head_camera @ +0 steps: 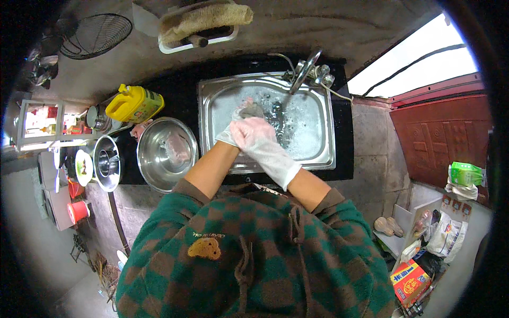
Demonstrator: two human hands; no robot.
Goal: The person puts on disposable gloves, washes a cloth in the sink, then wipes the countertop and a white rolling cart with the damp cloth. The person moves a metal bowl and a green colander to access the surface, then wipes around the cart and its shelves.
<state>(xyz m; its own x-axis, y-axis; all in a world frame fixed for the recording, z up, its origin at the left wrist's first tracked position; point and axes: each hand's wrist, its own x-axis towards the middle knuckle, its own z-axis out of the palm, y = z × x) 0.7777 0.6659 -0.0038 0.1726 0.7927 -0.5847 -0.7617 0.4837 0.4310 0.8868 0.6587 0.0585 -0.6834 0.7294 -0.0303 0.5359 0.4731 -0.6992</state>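
Both my hands are together over a stainless-steel sink (329,131) of sudsy water. My left hand (237,115), in a whitish glove with pink at the fingertips, curls around a small greyish item (253,110), too blurred to name. Across it lies my right hand (256,133), in a long white and pink rubber glove, its fingers curled against the left hand and close to the greyish item. What the right fingers grip is hidden. From the curved chrome faucet (305,71), to the right of my hands, a blurred stream of water seems to fall into the suds.
Left of the sink, a stainless-steel basin (149,159) holds something pinkish. Behind it leans a yellow jug (135,104); further left stands a smaller metal bowl (97,159). A tray (171,49) with a loofah (210,18) sits beyond the sink. At right are a window (417,55) and a shelf (391,241).
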